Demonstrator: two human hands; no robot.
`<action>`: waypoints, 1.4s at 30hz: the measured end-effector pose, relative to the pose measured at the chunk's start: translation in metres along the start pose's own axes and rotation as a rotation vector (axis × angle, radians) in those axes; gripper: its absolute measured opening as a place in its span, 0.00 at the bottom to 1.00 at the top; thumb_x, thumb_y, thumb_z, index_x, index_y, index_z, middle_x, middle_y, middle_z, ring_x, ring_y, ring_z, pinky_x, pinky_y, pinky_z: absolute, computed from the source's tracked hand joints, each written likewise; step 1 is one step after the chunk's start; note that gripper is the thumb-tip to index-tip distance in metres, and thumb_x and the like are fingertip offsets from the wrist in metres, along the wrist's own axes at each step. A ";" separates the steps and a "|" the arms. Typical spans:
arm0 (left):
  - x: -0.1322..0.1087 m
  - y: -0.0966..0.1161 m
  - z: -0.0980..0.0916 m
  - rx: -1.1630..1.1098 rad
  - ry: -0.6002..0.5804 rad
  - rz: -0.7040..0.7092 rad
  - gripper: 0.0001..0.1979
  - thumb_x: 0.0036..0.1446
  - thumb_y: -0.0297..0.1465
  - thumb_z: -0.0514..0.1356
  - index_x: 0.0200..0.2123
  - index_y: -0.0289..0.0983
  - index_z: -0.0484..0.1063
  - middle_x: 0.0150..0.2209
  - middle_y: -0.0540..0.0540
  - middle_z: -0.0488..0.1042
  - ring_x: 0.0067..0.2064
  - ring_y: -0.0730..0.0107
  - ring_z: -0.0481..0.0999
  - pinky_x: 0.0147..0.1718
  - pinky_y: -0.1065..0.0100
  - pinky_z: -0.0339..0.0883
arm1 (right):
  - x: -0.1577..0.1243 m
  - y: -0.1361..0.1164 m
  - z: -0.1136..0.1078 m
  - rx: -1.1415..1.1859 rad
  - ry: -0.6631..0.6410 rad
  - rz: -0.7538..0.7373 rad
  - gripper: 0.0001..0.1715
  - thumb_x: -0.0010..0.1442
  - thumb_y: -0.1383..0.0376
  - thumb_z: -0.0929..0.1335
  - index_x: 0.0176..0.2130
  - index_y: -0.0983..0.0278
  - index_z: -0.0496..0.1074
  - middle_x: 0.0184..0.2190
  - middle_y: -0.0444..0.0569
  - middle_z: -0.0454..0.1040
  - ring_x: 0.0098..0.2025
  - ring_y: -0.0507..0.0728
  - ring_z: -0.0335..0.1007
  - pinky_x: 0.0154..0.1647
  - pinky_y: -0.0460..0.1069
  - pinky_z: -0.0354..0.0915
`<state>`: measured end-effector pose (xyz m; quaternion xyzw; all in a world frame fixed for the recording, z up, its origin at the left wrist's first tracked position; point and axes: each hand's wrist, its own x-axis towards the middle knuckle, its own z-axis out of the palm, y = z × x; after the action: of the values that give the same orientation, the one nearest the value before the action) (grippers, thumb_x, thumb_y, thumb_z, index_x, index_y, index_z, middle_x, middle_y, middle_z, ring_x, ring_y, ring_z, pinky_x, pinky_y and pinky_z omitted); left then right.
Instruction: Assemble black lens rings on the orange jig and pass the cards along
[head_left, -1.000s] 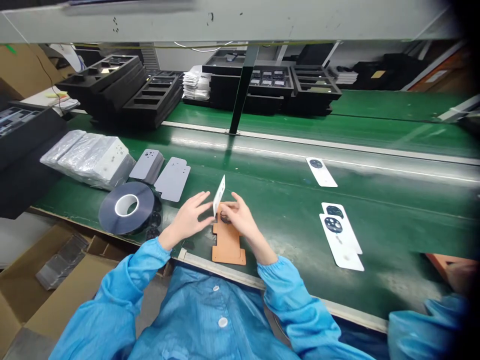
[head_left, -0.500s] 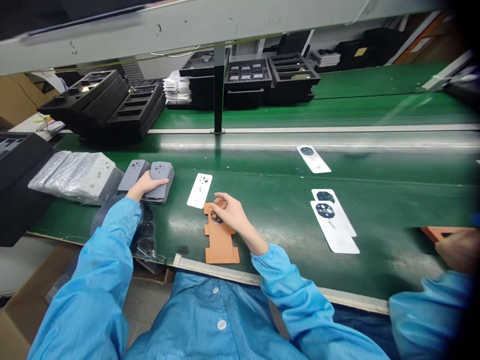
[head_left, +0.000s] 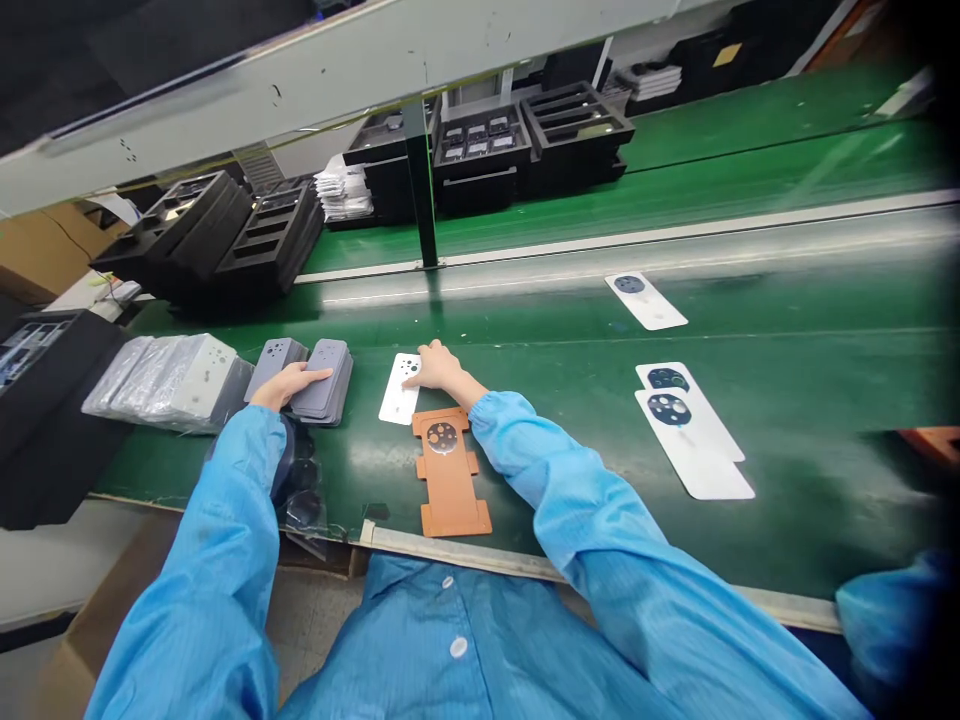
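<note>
An orange flat jig [head_left: 450,478] with a round dark part near its top lies on the green belt close to the front edge. My right hand [head_left: 436,366] rests just beyond it, fingers curled on the top end of a white perforated card [head_left: 398,394]. My left hand [head_left: 289,383] lies flat on a stack of grey perforated plates [head_left: 327,380], fingers stretched over them.
Wrapped white plate bundles [head_left: 169,375] sit left of the grey stacks. Three white cards with dark round parts [head_left: 688,425] lie on the belt [head_left: 570,400] to the right. Black foam trays [head_left: 225,235] stand at the back. Another person's blue sleeve [head_left: 892,620] shows at bottom right.
My right hand left the orange jig and reached forward onto the white card. My left hand went from the card to the grey plate stack and stays there.
</note>
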<state>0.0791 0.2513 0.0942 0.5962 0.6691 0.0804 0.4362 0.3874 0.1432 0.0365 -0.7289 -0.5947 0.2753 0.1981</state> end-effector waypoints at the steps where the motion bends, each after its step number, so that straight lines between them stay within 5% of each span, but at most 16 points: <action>1: -0.005 0.001 0.004 0.005 -0.009 0.002 0.37 0.44 0.49 0.78 0.52 0.34 0.76 0.50 0.34 0.83 0.44 0.53 0.84 0.37 0.64 0.78 | 0.006 -0.002 0.001 -0.003 -0.005 0.012 0.45 0.42 0.55 0.85 0.53 0.66 0.71 0.61 0.66 0.67 0.62 0.74 0.67 0.60 0.63 0.67; 6: -0.034 -0.001 0.034 0.050 -0.029 0.044 0.37 0.41 0.49 0.78 0.50 0.34 0.78 0.52 0.34 0.83 0.48 0.49 0.84 0.39 0.63 0.77 | 0.021 -0.003 0.000 0.071 0.010 0.081 0.47 0.33 0.64 0.86 0.49 0.67 0.69 0.61 0.70 0.65 0.65 0.78 0.64 0.62 0.68 0.66; 10: -0.061 -0.011 0.063 0.092 -0.002 0.087 0.38 0.45 0.49 0.76 0.54 0.34 0.75 0.57 0.33 0.80 0.54 0.46 0.82 0.49 0.59 0.76 | 0.018 0.012 -0.005 0.231 0.102 0.094 0.30 0.45 0.71 0.79 0.45 0.64 0.66 0.55 0.64 0.72 0.59 0.71 0.71 0.60 0.64 0.69; 16: -0.094 -0.021 0.084 0.138 0.147 0.175 0.51 0.56 0.44 0.72 0.74 0.33 0.51 0.74 0.27 0.58 0.72 0.45 0.64 0.69 0.54 0.60 | -0.023 0.039 -0.029 0.575 0.243 0.049 0.15 0.61 0.69 0.69 0.43 0.60 0.60 0.43 0.48 0.79 0.36 0.54 0.78 0.33 0.48 0.76; 21: -0.152 -0.012 0.110 0.148 0.592 0.626 0.34 0.67 0.41 0.62 0.71 0.42 0.58 0.76 0.38 0.56 0.77 0.52 0.56 0.74 0.54 0.54 | -0.089 0.047 -0.060 1.070 0.323 -0.131 0.23 0.52 0.65 0.76 0.40 0.60 0.62 0.36 0.46 0.80 0.35 0.55 0.79 0.25 0.45 0.71; 23: -0.183 -0.008 0.134 0.092 0.537 0.840 0.32 0.68 0.41 0.62 0.71 0.45 0.59 0.75 0.39 0.59 0.75 0.52 0.59 0.71 0.53 0.59 | -0.120 0.044 -0.063 1.126 0.287 -0.163 0.25 0.50 0.63 0.78 0.40 0.60 0.63 0.34 0.45 0.80 0.33 0.55 0.78 0.24 0.45 0.71; 26: -0.221 -0.009 0.179 0.114 0.350 1.055 0.47 0.56 0.43 0.73 0.73 0.42 0.56 0.74 0.33 0.61 0.74 0.43 0.62 0.70 0.46 0.61 | -0.166 0.032 -0.053 1.161 0.247 -0.128 0.27 0.49 0.61 0.80 0.40 0.60 0.64 0.33 0.43 0.77 0.30 0.53 0.76 0.22 0.45 0.71; 29: -0.240 -0.019 0.219 0.103 0.270 0.990 0.40 0.61 0.37 0.69 0.73 0.40 0.59 0.67 0.33 0.71 0.67 0.47 0.73 0.66 0.49 0.69 | -0.205 0.022 -0.034 1.167 0.148 -0.065 0.26 0.52 0.58 0.80 0.41 0.59 0.65 0.37 0.44 0.76 0.31 0.53 0.76 0.21 0.45 0.72; 32: -0.245 -0.033 0.237 -0.057 0.165 0.871 0.27 0.66 0.33 0.61 0.67 0.39 0.68 0.62 0.36 0.76 0.63 0.51 0.77 0.64 0.53 0.72 | -0.229 0.021 -0.018 1.134 0.036 -0.031 0.27 0.53 0.56 0.81 0.44 0.58 0.67 0.43 0.47 0.77 0.33 0.53 0.77 0.24 0.46 0.73; 34: -0.247 -0.041 0.239 -0.236 0.061 0.738 0.20 0.70 0.35 0.57 0.62 0.39 0.72 0.58 0.38 0.80 0.58 0.55 0.81 0.58 0.57 0.76 | -0.234 0.023 -0.013 1.086 0.021 -0.028 0.27 0.53 0.56 0.81 0.46 0.59 0.69 0.47 0.49 0.77 0.34 0.53 0.76 0.28 0.48 0.74; 38: -0.245 -0.045 0.232 -0.602 -0.118 0.442 0.20 0.70 0.45 0.59 0.54 0.36 0.76 0.47 0.39 0.84 0.48 0.58 0.85 0.47 0.63 0.79 | -0.223 0.027 -0.011 0.887 0.201 -0.022 0.28 0.53 0.57 0.80 0.52 0.58 0.74 0.55 0.52 0.76 0.40 0.55 0.77 0.34 0.50 0.76; 42: -0.241 -0.038 0.220 -0.686 -0.137 0.412 0.23 0.65 0.44 0.66 0.57 0.37 0.75 0.52 0.36 0.83 0.54 0.54 0.83 0.53 0.59 0.78 | -0.206 0.028 -0.012 0.962 0.097 -0.068 0.35 0.56 0.58 0.78 0.61 0.57 0.72 0.42 0.48 0.81 0.39 0.56 0.79 0.40 0.52 0.78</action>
<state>0.1793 -0.0591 0.0545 0.5415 0.4394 0.3447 0.6284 0.3868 -0.0632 0.0625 -0.5468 -0.4136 0.4779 0.5491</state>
